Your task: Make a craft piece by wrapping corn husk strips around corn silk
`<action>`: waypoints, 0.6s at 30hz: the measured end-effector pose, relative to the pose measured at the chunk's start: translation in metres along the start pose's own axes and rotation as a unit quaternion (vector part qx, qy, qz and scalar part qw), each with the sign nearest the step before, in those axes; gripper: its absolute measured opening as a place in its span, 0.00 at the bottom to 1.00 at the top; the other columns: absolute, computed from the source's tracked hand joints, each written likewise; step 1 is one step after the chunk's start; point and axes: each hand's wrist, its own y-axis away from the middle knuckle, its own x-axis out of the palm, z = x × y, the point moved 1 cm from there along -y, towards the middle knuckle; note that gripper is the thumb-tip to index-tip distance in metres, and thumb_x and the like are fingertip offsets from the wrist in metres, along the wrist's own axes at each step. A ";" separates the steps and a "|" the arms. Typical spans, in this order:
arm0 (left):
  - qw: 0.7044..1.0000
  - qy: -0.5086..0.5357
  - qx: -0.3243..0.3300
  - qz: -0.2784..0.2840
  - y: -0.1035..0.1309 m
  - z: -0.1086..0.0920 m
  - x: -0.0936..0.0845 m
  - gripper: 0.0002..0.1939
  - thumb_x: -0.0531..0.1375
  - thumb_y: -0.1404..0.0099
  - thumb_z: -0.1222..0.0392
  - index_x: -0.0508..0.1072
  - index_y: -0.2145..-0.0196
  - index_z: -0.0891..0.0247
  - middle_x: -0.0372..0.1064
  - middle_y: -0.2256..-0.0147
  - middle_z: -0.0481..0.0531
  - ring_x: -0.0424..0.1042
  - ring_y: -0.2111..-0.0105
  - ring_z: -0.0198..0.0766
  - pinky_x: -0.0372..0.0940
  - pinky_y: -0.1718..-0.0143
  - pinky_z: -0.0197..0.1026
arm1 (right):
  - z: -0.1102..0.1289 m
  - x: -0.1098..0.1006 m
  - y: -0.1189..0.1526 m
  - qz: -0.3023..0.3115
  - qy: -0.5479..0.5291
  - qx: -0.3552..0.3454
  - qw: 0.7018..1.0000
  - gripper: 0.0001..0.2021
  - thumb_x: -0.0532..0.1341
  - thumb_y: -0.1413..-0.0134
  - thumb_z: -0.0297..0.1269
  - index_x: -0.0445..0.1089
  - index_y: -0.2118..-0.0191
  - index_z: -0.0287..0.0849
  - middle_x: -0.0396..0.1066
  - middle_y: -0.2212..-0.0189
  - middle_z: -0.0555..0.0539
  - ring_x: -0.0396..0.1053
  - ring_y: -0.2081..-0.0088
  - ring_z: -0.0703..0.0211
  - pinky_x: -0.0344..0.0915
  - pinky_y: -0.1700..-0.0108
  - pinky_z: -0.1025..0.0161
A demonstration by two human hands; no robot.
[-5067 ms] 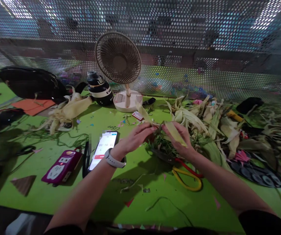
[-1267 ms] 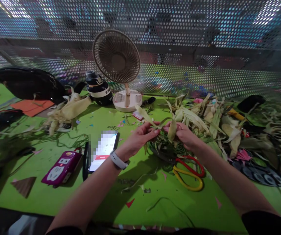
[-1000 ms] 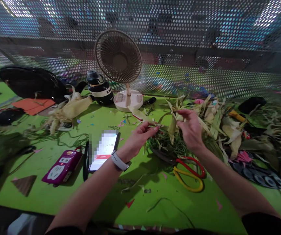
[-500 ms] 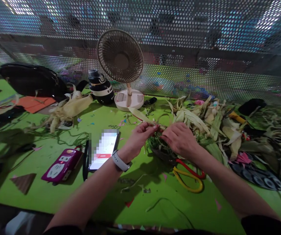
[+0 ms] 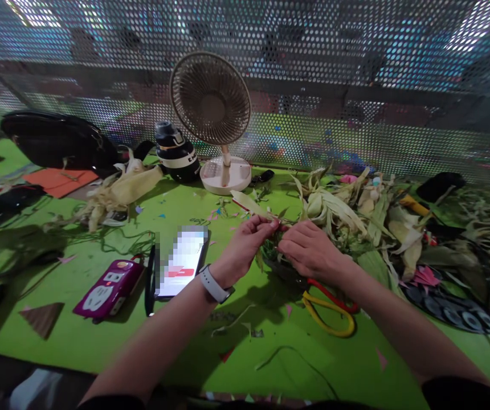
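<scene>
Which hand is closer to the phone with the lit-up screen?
Left. The left hand is beside the phone, off its right edge. The right hand is farther right, past the left hand.

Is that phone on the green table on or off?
On: the phone glows brightly, mostly white with a red patch. Part of it is pixelated, so I cannot tell everything it shows.
</scene>
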 end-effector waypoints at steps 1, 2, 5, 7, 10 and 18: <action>1.000 0.003 0.000 0.000 0.000 0.000 0.000 0.11 0.69 0.50 0.58 0.73 0.71 0.65 0.71 0.73 0.46 0.67 0.71 0.29 0.59 0.68 0.33 | 0.000 0.000 0.000 0.002 0.000 -0.001 1.000 0.08 0.53 0.43 0.26 0.66 0.70 0.40 0.70 0.72 0.47 0.60 0.66 0.57 0.55 0.60 0.61; 1.000 0.005 0.001 -0.002 0.000 0.000 0.000 0.11 0.69 0.50 0.58 0.73 0.71 0.65 0.71 0.73 0.46 0.67 0.71 0.29 0.59 0.68 0.32 | 0.001 0.000 -0.001 0.004 0.002 -0.001 1.000 0.08 0.53 0.43 0.27 0.66 0.70 0.41 0.70 0.72 0.47 0.60 0.66 0.57 0.55 0.60 0.61; 1.000 0.012 0.000 -0.007 -0.001 0.001 0.000 0.11 0.69 0.51 0.59 0.73 0.71 0.65 0.71 0.73 0.46 0.67 0.71 0.29 0.59 0.68 0.32 | 0.002 0.002 -0.001 0.009 0.005 -0.004 1.000 0.08 0.53 0.42 0.27 0.66 0.70 0.41 0.70 0.73 0.47 0.60 0.66 0.57 0.54 0.61 0.61; 1.000 0.018 -0.005 -0.006 0.000 0.001 0.001 0.11 0.69 0.51 0.59 0.73 0.71 0.65 0.71 0.73 0.46 0.67 0.72 0.28 0.59 0.68 0.32 | 0.003 0.003 -0.001 0.011 0.005 -0.006 1.000 0.09 0.52 0.43 0.27 0.66 0.70 0.41 0.69 0.73 0.47 0.60 0.66 0.57 0.54 0.61 0.61; 1.000 0.028 -0.009 0.001 0.001 0.002 0.002 0.11 0.69 0.50 0.60 0.73 0.71 0.65 0.70 0.73 0.45 0.67 0.72 0.28 0.59 0.68 0.31 | 0.003 0.004 0.000 0.017 0.000 -0.010 1.000 0.09 0.52 0.43 0.26 0.66 0.70 0.41 0.69 0.73 0.47 0.60 0.66 0.57 0.54 0.61 0.60; 0.999 0.015 -0.006 0.040 -0.001 0.001 -0.003 0.10 0.68 0.49 0.62 0.75 0.68 0.64 0.74 0.68 0.48 0.70 0.66 0.31 0.62 0.60 0.33 | -0.014 -0.014 0.005 -0.093 -0.097 0.183 0.974 0.04 0.56 0.43 0.35 0.67 0.66 0.41 0.69 0.70 0.45 0.64 0.65 0.55 0.60 0.61 0.57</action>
